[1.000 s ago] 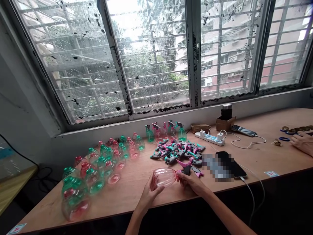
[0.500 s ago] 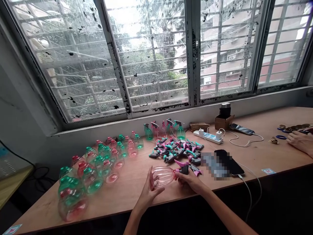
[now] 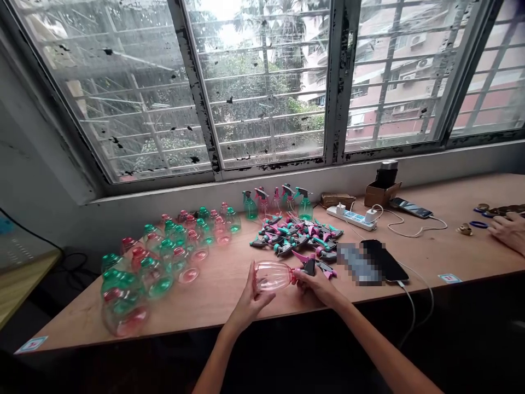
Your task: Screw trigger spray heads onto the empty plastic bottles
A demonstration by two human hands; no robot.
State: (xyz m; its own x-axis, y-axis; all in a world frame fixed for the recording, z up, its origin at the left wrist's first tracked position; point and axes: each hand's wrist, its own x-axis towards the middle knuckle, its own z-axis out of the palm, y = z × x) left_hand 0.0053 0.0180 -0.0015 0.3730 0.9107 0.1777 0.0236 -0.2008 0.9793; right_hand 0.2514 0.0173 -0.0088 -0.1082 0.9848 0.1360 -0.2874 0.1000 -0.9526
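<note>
A clear pink spray bottle (image 3: 273, 275) lies sideways in the air above the table's front edge. My left hand (image 3: 248, 298) is closed around its base end. At the neck, my right hand (image 3: 318, 285) grips the pink and grey trigger sprayer head (image 3: 308, 266), which sits at the bottle's mouth; the fingers partly hide the joint. Just beyond my hands lies a heap of trigger sprayer heads (image 3: 293, 236) in pink, teal and grey. To the left stand several open pink and green bottles (image 3: 155, 279) in rows.
Several bottles with sprayers fitted (image 3: 304, 205) stand by the window wall. On the right are a power strip (image 3: 351, 217), a black phone (image 3: 385, 260) with a cable, a cardboard box (image 3: 381, 194) and another phone (image 3: 411, 207). Another person's hand (image 3: 511, 232) rests at the far right.
The view has tilted down slightly, so the table and window appear higher. Both hands keep their hold on the bottle and sprayer head, with little change in pose.
</note>
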